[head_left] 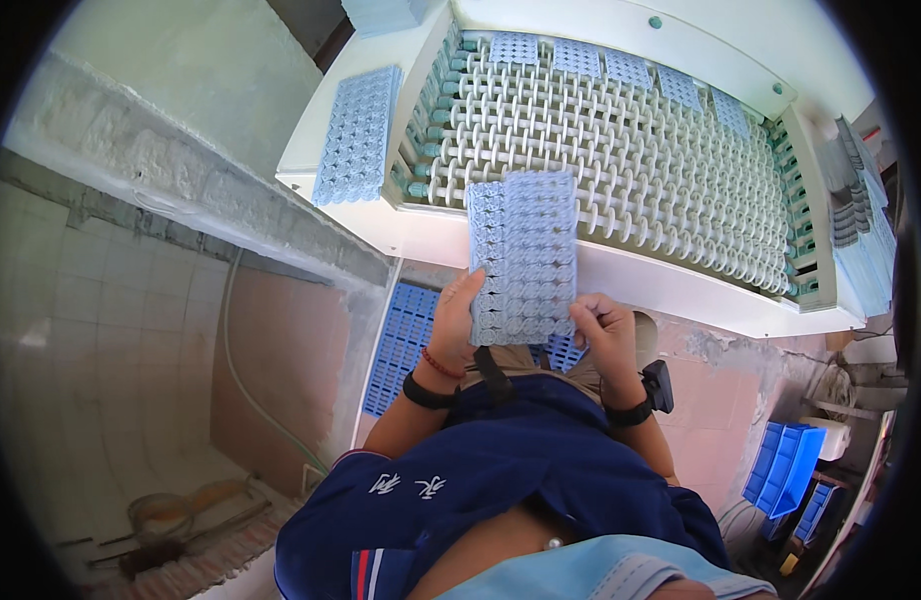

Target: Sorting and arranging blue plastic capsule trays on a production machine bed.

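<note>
My left hand (459,312) is closed round the left edge of a stack of light-blue perforated panels (533,260), its thumb along the side. The fingers of my right hand (605,335) pinch the stack's lower right corner. Both hands hold the panels in front of my body, the top of the stack overlapping the near edge of a white machine. Rows of pale wheel rollers (621,140) fill the machine's bed. At its far side, several similar panels (578,58) lie spaced apart in a row on the rollers.
Another panel stack (357,135) sits on the machine's left ledge, and more panels (861,245) are piled at its right end. A blue plastic pallet (401,340) lies on the floor by my left arm. Blue bins (781,465) stand at lower right. Left is a concrete ledge (161,165).
</note>
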{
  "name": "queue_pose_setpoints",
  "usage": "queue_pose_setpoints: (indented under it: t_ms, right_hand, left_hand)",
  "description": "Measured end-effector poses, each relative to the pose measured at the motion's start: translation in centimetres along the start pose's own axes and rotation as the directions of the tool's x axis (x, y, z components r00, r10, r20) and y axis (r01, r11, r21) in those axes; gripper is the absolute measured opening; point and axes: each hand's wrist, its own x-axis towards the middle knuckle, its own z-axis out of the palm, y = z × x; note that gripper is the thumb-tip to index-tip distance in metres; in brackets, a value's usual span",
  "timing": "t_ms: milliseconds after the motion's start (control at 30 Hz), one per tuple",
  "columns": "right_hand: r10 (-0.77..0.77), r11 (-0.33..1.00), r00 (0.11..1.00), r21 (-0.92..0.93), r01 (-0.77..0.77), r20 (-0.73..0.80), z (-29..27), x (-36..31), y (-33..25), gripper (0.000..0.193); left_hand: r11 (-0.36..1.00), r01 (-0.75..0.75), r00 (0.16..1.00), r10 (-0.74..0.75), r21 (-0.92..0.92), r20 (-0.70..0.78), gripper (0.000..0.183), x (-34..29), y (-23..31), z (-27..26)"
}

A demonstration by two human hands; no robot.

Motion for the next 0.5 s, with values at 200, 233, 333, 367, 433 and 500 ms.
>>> queue_pose_setpoints:
  t_ms: [200, 233, 333, 367, 433, 500]
  right_hand:
    - [-0.092, 0.995, 0.977, 0.021, 0.098, -0.192, -1.5, 1.4, -0.7, 0.012]
    - [-0.092, 0.995, 0.977, 0.022, 0.098, -0.194, -1.5, 1.7, -0.8, 0.012]
    - [-0.087, 0.996, 0.986, 0.021, 0.091, -0.145, -0.8, 2.9, -1.1, 0.013]
    - [-0.095, 0.995, 0.99, -0.008, 0.095, -0.106, -0.1, 3.3, -0.9, 0.013]
    - [-0.102, 0.994, 0.993, -0.034, 0.1, -0.058, 1.7, 4.4, -1.0, 0.014]
    - [-0.068, 0.997, 0.997, -0.04, 0.07, 0.043, 3.6, 5.4, -1.4, 0.015]
  left_hand:
    - [0.993, -0.091, 0.994, 0.096, 0.078, -0.054, 0.03, -1.6, 2.1, -0.6]
    - [0.989, -0.122, 0.99, 0.128, 0.085, -0.063, 0.029, -2.0, 2.5, -0.5]
    - [0.981, -0.128, 0.982, 0.146, 0.147, -0.118, 0.028, -3.0, 3.4, -0.5]
    - [0.98, -0.129, 0.982, 0.147, 0.148, -0.117, 0.028, -3.3, 3.5, -0.3]
    - [0.975, -0.165, 0.978, 0.181, 0.151, -0.102, 0.029, -3.9, 3.7, -0.2]
    - [0.971, -0.166, 0.979, 0.184, 0.171, -0.094, 0.029, -4.4, 3.8, -0.1]
